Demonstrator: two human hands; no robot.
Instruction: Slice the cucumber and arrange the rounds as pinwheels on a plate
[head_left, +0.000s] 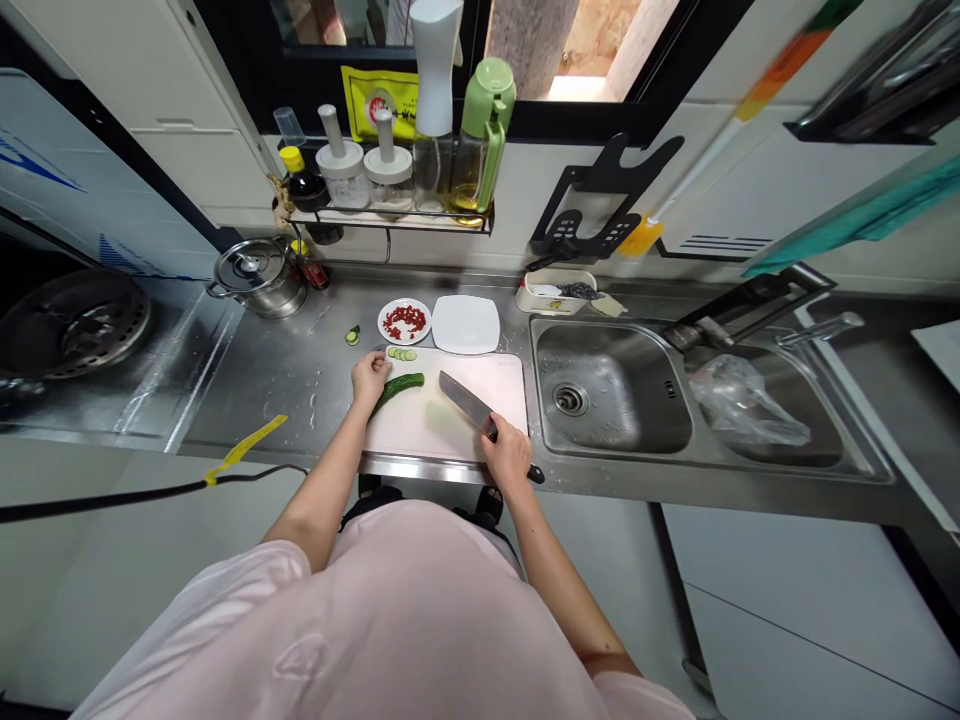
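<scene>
Shirt (330, 620), right grip (510, 452) clamped on cleaver (463, 403), left grip (370, 378) on cucumber (400, 388) near board edge (369, 440)

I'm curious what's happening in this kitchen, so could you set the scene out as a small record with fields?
Place: steel counter
Left hand: on the end of a cucumber
Right hand: gripping a kitchen knife, blade over the board
Under the hands: cutting board
On the board: cucumber slices
Beside the board: small plate of chopped red food; white square plate
Farther off: steel pot; sink
</scene>
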